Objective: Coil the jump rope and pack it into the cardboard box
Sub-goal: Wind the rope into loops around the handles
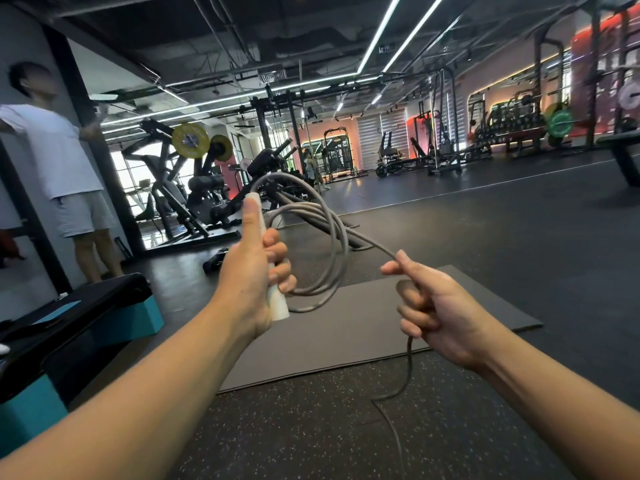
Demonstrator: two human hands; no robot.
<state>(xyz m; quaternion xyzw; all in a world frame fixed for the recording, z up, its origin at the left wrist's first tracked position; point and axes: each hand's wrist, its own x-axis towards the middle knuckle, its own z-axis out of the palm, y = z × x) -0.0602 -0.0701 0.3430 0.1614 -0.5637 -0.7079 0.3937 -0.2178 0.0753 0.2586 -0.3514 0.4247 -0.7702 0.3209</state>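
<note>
My left hand point(251, 271) is shut on the white handle point(277, 301) of the jump rope, held upright, with several grey loops of rope point(332, 244) hanging from the same grip. My right hand point(433, 313) is shut on the loose grey cord, which runs from the loops through my fingers and trails down to the floor point(401, 386). No cardboard box is in view.
A dark exercise mat point(346, 334) lies on the speckled rubber floor below my hands. A black and teal step platform point(79, 323) stands at the left. A person in a white shirt point(59, 161) stands at the far left. Weight machines point(194, 174) fill the background.
</note>
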